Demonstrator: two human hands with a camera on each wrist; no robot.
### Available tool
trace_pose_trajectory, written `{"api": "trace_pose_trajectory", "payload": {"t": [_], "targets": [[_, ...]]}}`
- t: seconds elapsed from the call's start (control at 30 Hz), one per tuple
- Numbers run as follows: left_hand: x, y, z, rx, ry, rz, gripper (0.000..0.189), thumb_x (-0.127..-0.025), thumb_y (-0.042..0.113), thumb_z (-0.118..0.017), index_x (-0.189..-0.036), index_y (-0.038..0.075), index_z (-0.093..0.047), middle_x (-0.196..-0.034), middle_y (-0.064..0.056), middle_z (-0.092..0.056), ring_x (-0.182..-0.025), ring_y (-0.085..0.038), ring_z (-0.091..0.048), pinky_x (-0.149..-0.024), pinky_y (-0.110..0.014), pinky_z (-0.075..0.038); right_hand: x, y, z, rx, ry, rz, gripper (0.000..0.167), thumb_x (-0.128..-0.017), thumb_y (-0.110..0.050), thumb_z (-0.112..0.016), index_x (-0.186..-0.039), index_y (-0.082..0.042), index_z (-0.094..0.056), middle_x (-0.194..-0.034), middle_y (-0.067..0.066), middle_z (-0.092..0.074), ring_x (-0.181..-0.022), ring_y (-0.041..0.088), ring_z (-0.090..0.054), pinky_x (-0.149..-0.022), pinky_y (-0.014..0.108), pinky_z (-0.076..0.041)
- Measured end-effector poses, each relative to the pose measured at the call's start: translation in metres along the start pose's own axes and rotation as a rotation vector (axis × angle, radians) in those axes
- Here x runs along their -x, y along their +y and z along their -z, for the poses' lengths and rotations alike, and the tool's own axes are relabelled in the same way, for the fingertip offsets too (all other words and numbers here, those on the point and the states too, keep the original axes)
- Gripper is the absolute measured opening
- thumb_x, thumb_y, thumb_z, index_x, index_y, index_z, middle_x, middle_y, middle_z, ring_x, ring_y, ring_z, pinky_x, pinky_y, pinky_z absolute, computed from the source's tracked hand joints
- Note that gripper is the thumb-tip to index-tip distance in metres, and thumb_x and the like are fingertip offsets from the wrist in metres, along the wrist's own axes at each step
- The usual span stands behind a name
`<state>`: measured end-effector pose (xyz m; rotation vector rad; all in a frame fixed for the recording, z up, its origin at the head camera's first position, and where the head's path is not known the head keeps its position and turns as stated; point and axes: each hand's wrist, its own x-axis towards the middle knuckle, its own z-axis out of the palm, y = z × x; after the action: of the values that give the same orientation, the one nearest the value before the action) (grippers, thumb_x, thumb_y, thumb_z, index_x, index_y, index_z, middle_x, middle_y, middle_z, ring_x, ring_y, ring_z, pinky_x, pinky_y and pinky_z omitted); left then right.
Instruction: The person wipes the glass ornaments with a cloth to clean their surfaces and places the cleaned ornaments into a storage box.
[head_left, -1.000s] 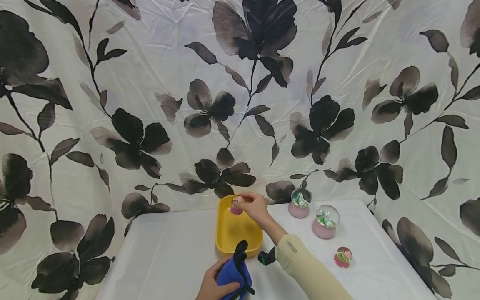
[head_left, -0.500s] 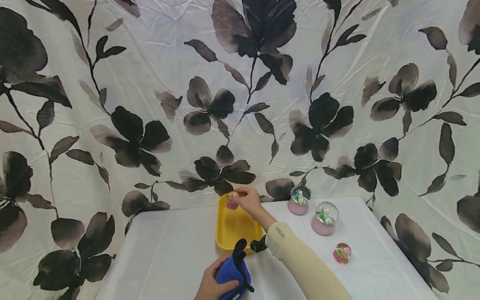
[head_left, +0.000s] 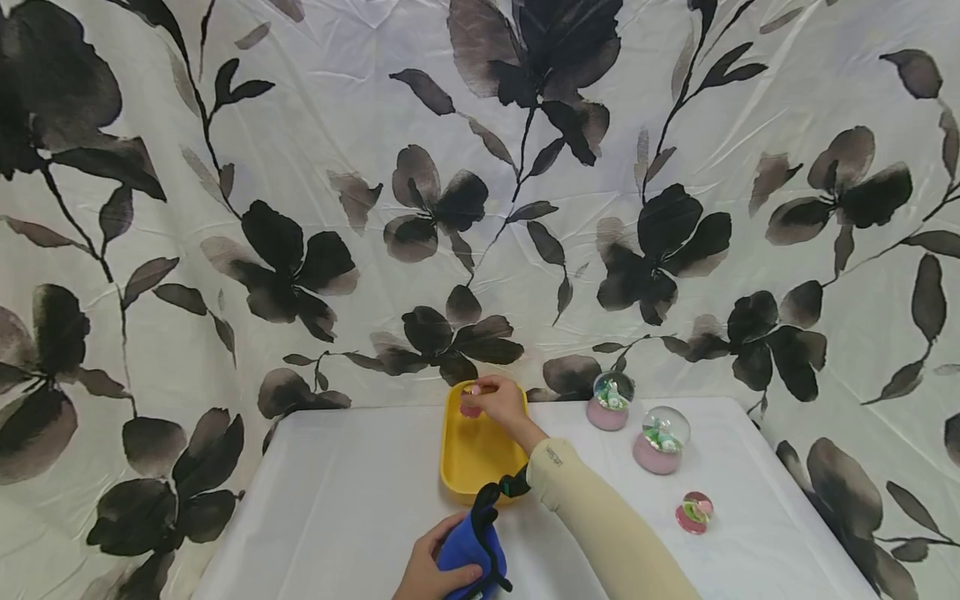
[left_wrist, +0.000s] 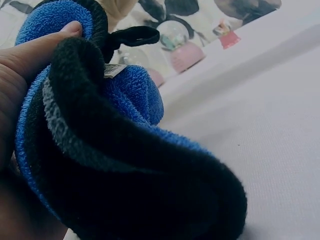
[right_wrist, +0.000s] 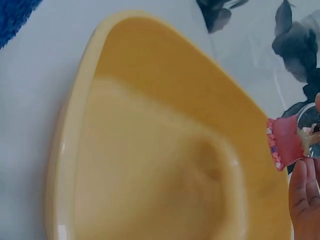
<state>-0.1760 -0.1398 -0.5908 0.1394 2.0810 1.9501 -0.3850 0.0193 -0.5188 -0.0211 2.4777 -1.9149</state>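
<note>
My right hand [head_left: 504, 406] pinches a small snow globe [head_left: 471, 406] over the far end of a yellow tray [head_left: 480, 462]. In the right wrist view, the globe's pink base [right_wrist: 287, 142] shows, with fingers [right_wrist: 305, 195] on its clear dome; the dome is cut off by the frame. Whether the base touches the tray cannot be told. Near the front of the table my left hand [head_left: 431, 562] grips a folded blue cloth [head_left: 468, 546] with black edging. The left wrist view shows the thumb pressed on this terry cloth [left_wrist: 135, 95] and a black loop.
To the right stand two larger snow globes, one at the back [head_left: 609, 404] and one nearer [head_left: 660, 442], both with pink bases. Another small globe [head_left: 695, 512] sits closer on the white table [head_left: 337, 500]. A floral fabric backdrop [head_left: 360, 275] hangs behind.
My right hand has carried the small snow globe a little left and toward the tray's far end. The left hand keeps its hold on the cloth. The head view has shifted slightly.
</note>
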Motion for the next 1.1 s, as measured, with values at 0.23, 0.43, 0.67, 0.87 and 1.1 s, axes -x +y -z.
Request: {"api": "trace_pose_trajectory", "payload": {"t": [0.23, 0.43, 0.67, 0.87, 1.1], "targets": [[-0.002, 0.003, -0.002, 0.006, 0.002, 0.046, 0.069, -0.079, 0.026, -0.081, -0.139, 0.009, -0.051, -0.123, -0.010, -0.060, -0.109, -0.028, -0.056, -0.089, -0.050, -0.047, -0.007, 0.011, -0.003, -0.034, -0.019, -0.020, 0.043, -0.077, -0.020, -0.083, -0.114, -0.005, -0.067, -0.095, 0.004, -0.070, -0.084, 0.019, -0.068, -0.084, 0.034, -0.052], [-0.001, 0.003, -0.001, 0.036, 0.004, 0.042, 0.069, -0.080, 0.025, -0.081, -0.139, 0.009, -0.051, -0.121, -0.010, -0.061, -0.108, -0.028, -0.057, -0.088, -0.049, -0.048, -0.009, 0.012, -0.007, -0.109, -0.056, -0.041, 0.039, -0.080, -0.012, -0.080, -0.113, -0.001, -0.064, -0.091, 0.008, -0.070, -0.082, 0.030, -0.071, -0.079, 0.038, -0.054], [0.003, 0.001, 0.000, 0.065, 0.006, 0.045, 0.067, -0.080, 0.024, -0.080, -0.138, 0.006, -0.051, -0.119, -0.011, -0.062, -0.106, -0.028, -0.059, -0.088, -0.048, -0.049, -0.014, 0.017, -0.010, -0.042, -0.019, -0.038, 0.033, -0.079, -0.009, -0.080, -0.108, 0.000, -0.066, -0.090, 0.008, -0.069, -0.080, 0.024, -0.069, -0.077, 0.033, -0.055], [0.005, -0.004, -0.002, 0.052, 0.030, 0.109, 0.068, -0.078, 0.025, -0.081, -0.137, 0.006, -0.052, -0.117, -0.009, -0.062, -0.104, -0.027, -0.060, -0.087, -0.049, -0.050, -0.015, 0.030, -0.015, 0.052, 0.018, -0.002, 0.030, -0.078, -0.011, -0.082, -0.104, -0.001, -0.071, -0.091, 0.009, -0.069, -0.079, 0.020, -0.064, -0.077, 0.031, -0.054], [0.006, -0.004, 0.002, 0.064, 0.028, 0.108, 0.068, -0.078, 0.023, -0.081, -0.137, 0.006, -0.052, -0.118, -0.009, -0.062, -0.104, -0.026, -0.060, -0.087, -0.049, -0.050, -0.016, 0.033, -0.022, 0.065, 0.028, -0.037, 0.033, -0.077, -0.012, -0.083, -0.105, -0.001, -0.069, -0.091, 0.009, -0.068, -0.076, 0.019, -0.065, -0.073, 0.029, -0.055]]}}
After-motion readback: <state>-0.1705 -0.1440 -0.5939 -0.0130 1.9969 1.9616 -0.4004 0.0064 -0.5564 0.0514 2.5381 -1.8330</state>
